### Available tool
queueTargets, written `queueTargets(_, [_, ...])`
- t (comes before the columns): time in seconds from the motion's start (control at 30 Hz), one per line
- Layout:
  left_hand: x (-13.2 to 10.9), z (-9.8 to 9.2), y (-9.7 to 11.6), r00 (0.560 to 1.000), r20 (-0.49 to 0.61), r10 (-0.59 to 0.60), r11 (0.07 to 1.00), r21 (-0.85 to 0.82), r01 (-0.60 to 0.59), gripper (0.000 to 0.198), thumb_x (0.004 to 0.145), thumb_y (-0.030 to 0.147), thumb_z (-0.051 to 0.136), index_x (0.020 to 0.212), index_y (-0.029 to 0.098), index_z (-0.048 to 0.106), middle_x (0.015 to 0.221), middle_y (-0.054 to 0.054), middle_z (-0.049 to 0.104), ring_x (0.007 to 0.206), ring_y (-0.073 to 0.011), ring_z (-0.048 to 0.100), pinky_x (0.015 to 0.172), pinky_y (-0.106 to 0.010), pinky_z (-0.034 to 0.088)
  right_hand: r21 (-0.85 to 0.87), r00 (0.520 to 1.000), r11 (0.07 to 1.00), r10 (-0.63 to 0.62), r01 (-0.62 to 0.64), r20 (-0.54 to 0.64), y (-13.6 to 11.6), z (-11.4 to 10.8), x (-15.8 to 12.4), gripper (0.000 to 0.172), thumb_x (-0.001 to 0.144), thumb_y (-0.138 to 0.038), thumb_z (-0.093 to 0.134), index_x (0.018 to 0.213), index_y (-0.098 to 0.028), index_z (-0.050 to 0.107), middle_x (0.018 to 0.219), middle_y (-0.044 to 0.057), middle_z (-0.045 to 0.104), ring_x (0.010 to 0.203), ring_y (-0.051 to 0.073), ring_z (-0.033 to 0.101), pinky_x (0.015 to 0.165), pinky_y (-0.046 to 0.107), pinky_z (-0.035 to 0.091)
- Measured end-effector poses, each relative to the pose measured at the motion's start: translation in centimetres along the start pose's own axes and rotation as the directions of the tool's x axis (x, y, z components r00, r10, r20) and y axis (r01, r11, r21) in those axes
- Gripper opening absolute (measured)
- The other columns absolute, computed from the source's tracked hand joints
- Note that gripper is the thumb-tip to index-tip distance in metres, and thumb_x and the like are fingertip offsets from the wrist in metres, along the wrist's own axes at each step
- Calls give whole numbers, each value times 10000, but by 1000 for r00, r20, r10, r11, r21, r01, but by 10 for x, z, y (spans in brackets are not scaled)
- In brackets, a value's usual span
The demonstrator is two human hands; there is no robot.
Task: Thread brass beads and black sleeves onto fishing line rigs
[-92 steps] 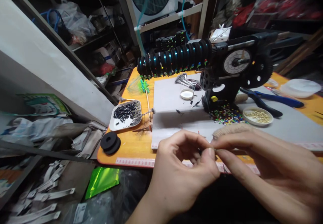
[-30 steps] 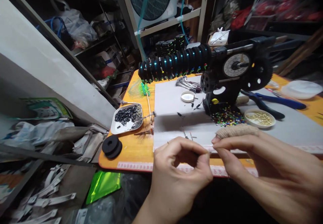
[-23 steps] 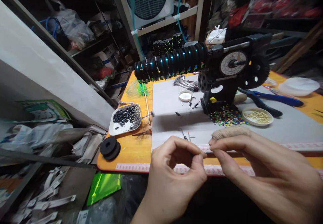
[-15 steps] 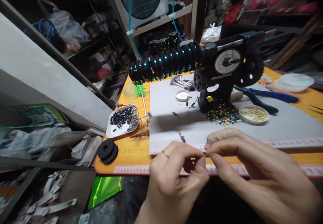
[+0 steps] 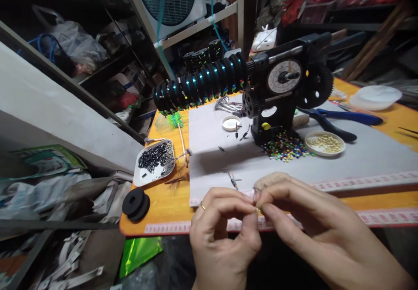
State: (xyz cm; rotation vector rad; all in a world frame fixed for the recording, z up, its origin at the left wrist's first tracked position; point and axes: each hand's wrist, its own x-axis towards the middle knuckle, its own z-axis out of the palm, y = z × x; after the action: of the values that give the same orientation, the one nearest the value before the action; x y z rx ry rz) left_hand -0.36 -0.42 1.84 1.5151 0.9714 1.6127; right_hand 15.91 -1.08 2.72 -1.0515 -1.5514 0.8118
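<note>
My left hand (image 5: 225, 233) and my right hand (image 5: 313, 233) meet fingertip to fingertip at the near edge of the orange table (image 5: 163, 203). Both are closed in a pinch on a tiny piece between them, too small to name. The left hand wears a ring. A beige knitted sleeve covers one right-hand finger (image 5: 271, 179). Just beyond the fingertips, small dark pins (image 5: 232, 180) lie on the grey mat (image 5: 359, 159).
A black winding machine (image 5: 287, 89) with a row of spools (image 5: 199, 85) stands on the mat. Around it lie coloured beads (image 5: 284, 146), a dish of gold beads (image 5: 324, 143), a white cap (image 5: 230, 123), blue pliers (image 5: 342, 120), a tray of black tubes (image 5: 153, 161) and black spools (image 5: 135, 203).
My two hands have closed together, fingertips now touching on a tiny piece. The view has shifted, so the table and machine sit further left in the picture.
</note>
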Motion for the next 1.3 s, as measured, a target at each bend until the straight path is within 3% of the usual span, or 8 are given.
queueTargets(0.17, [-9, 6, 0, 979, -45, -197, 973, -127, 190, 147, 883, 153, 914, 867, 287, 857, 1005, -16, 746, 897, -135, 747, 635, -133, 564, 99, 998, 994, 30, -36, 61, -4, 2, 6, 254, 1093, -394, 611, 907, -287, 747, 854, -8, 763, 762, 142, 791, 665, 175, 662])
queueTargets(0.27, [-18, 12, -3, 958, -52, -281, 940, -218, 263, 134, 894, 174, 928, 870, 278, 847, 1061, -6, 765, 653, -56, 663, 523, -127, 500, 132, 997, 991, 24, -34, 78, -3, 2, 5, 255, 1109, -405, 602, 920, -296, 735, 879, -14, 761, 798, 140, 794, 703, 180, 668])
queueTargets(0.47, [-23, 19, -11, 983, -124, -138, 966, -238, 105, 93, 964, 228, 872, 917, 284, 815, 863, 32, 777, 474, -11, 419, 405, -81, 349, -103, 975, 979, -157, 174, 154, 8, -9, -6, 152, 1119, -228, 603, 994, -304, 642, 883, -64, 705, 774, 65, 713, 678, 95, 571])
queueTargets(0.53, [-21, 20, -5, 958, -127, -256, 929, -305, 208, 124, 947, 290, 903, 871, 262, 809, 851, 28, 766, 471, 6, 407, 401, -56, 333, -193, 966, 951, -215, 241, 147, 12, -12, -8, 87, 1109, -217, 621, 1114, -300, 647, 1000, -36, 728, 904, 77, 733, 785, 93, 582])
queueTargets(0.73, [-13, 15, 20, 844, 61, -532, 702, -526, 480, 228, 819, 315, 1015, 798, 210, 813, 854, 29, 743, 466, 19, 580, 429, -45, 481, -202, 896, 879, -395, 432, 202, 16, -21, -4, 348, 1100, -106, 592, 1395, -281, 652, 1206, 3, 771, 1116, 95, 766, 964, 98, 599])
queueTargets(0.9, [-12, 13, 19, 885, 46, -463, 753, -506, 420, 180, 824, 254, 1008, 810, 216, 833, 863, 27, 759, 558, -15, 681, 517, -58, 588, -346, 863, 793, -423, 500, 278, 21, -27, -9, 274, 1085, -91, 568, 1317, -221, 635, 1105, 52, 769, 974, 155, 766, 824, 180, 643])
queueTargets(1.1, [-15, 7, 3, 891, 88, -445, 739, -526, 421, 164, 865, 187, 964, 834, 213, 805, 900, 33, 747, 548, -13, 672, 526, -70, 609, -343, 906, 841, -363, 419, 217, 16, -22, -11, 140, 1101, -132, 581, 1179, -242, 618, 1015, 5, 735, 894, 88, 744, 790, 86, 589])
queueTargets(1.3, [-11, -13, -20, 987, 146, -61, 990, -116, 79, 187, 919, 76, 861, 998, 240, 816, 973, -24, 812, 708, -109, 789, 592, -126, 649, -330, 943, 887, -277, 325, 183, 17, -14, -2, 123, 1101, -197, 549, 1024, -293, 564, 839, -51, 686, 664, 77, 703, 570, 134, 551])
